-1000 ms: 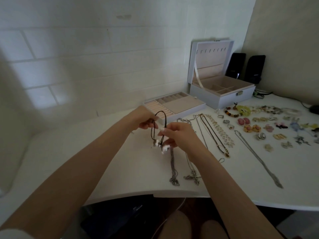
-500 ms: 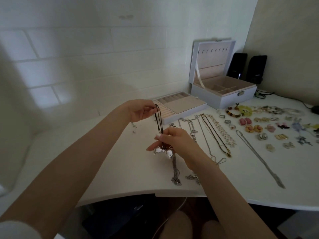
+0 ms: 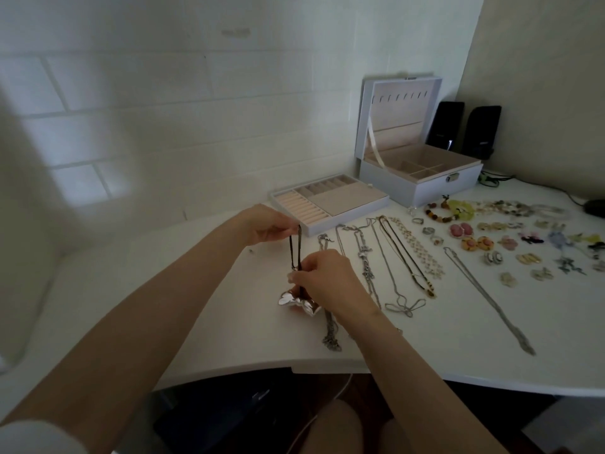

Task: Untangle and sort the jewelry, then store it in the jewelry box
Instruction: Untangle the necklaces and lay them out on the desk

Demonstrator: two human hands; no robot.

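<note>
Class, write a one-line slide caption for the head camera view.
Both hands, left and right, stretch a black cord necklace above the white table, beside sorted jewelry.

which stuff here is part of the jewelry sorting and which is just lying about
Job:
black cord necklace with silver pendant, pinched by left hand and right hand
silver chain necklaces
open white jewelry box
removable tray

Lying about:
two black speakers
</note>
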